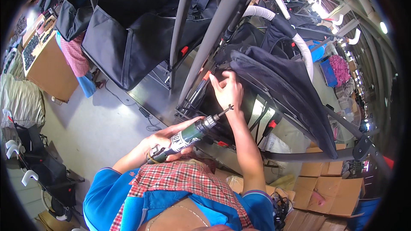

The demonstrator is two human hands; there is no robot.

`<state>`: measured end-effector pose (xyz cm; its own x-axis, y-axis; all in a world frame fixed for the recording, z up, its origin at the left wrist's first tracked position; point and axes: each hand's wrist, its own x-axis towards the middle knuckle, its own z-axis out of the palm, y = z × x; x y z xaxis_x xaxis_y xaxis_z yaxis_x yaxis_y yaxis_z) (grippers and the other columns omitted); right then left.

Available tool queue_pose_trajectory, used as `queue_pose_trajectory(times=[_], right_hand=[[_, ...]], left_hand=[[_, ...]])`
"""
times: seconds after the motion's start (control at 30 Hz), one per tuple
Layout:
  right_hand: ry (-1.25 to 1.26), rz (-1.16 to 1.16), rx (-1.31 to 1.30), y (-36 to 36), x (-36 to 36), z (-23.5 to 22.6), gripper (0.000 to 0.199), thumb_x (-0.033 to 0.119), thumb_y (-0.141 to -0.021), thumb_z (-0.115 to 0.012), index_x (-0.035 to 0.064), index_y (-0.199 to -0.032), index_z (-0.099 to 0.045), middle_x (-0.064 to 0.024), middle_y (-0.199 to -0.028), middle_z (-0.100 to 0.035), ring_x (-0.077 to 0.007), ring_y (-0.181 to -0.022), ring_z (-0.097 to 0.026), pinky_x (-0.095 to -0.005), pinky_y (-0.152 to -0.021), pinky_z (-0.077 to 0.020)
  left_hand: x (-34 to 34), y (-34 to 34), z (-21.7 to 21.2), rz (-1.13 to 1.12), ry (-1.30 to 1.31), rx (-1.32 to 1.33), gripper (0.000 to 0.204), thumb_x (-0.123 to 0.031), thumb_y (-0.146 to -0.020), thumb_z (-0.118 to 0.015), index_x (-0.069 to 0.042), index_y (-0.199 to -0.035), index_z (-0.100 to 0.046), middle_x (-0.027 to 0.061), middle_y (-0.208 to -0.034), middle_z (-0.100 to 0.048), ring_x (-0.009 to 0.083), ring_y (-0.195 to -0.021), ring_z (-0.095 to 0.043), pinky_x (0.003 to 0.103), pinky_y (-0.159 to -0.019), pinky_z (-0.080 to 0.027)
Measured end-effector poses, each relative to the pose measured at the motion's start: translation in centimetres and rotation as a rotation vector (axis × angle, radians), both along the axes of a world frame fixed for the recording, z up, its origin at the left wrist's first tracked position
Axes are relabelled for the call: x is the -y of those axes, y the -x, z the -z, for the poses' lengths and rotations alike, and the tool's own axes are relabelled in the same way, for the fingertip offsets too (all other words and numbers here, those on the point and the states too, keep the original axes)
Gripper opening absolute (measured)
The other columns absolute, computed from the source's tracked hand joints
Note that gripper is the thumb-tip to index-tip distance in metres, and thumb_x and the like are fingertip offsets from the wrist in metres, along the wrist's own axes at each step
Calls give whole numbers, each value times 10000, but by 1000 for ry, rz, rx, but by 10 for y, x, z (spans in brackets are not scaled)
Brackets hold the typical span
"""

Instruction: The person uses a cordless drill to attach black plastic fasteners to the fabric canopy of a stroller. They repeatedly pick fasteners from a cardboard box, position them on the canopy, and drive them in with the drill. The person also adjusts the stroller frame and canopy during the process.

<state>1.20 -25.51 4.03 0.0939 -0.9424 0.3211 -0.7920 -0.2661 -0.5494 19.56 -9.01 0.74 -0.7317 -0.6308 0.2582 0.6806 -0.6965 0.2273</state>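
Observation:
My left hand (165, 143) is wrapped around a dark green and black power screwdriver (188, 136). The tool's long bit points up and right, past my right forearm. Higher up, my right hand (227, 90) reaches to the frame of a black stroller, its fingers curled at the edge of the dark fabric canopy (278, 85). Whatever those fingers hold is hidden or too small to make out. Close to my right thumb is an orange-red piece (207, 75) on the grey frame tube (214, 34). Red clips (272, 124) show lower on the stroller.
Another black stroller seat (124, 47) hangs at the upper left. Beyond it, a person in a checked apron (73, 55) stands by a cardboard box (51, 64) of small dark parts. Open cartons (327, 192) lie at lower right, and a folded stroller (47, 175) stands at left.

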Motion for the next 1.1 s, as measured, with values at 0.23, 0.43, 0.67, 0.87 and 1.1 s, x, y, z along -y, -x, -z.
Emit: queue_pose_trajectory(times=[0.23, 0.43, 0.67, 0.87, 1.1], right_hand=[[11, 15, -180, -2, 52, 39, 530, 469, -949, -510, 40, -667, -642, -126, -627, -665, -355, -718, -682, -458, -686, -525], [50, 47, -173, -4, 16, 27, 356, 301, -979, -508, 12, -819, -640, -177, -950, -668, -390, -882, -640, -496, -769, -500], [554, -169, 150, 6, 43, 66, 169, 102, -903, -579, -32, -909, -681, -198, -1053, -622, -373, -1026, -570, -436, -902, -452], [489, -217, 237, 13, 46, 63, 171, 126, -930, -567, -6, -920, -675, -190, -892, -681, -388, -833, -630, -443, -765, -474], [448, -262, 293, 17, 48, 62, 188, 106, -938, -553, -32, -855, -652, -182, -1003, -642, -351, -932, -611, -417, -814, -473]], left_hand=[[13, 9, -5, 39, 76, 74, 1110, -181, -760, -792, -185, -1560, -22, 175, -913, -562, 183, -592, -620, 241, -515, -507], [15, 12, -11, -208, 145, 331, 1066, -190, -784, -774, -206, -1561, -43, 135, -898, -565, 168, -578, -601, 257, -520, -496], [38, 41, -13, -614, 186, 744, 992, -171, -826, -747, -151, -1557, -77, 69, -847, -568, 154, -554, -584, 269, -504, -481], [49, 45, -19, -615, 168, 900, 988, -207, -811, -762, -170, -1557, -116, 58, -831, -563, 155, -553, -592, 273, -491, -475], [55, 51, -21, -636, 180, 953, 986, -201, -811, -767, -171, -1558, -124, 58, -837, -569, 154, -556, -589, 271, -494, -466]])
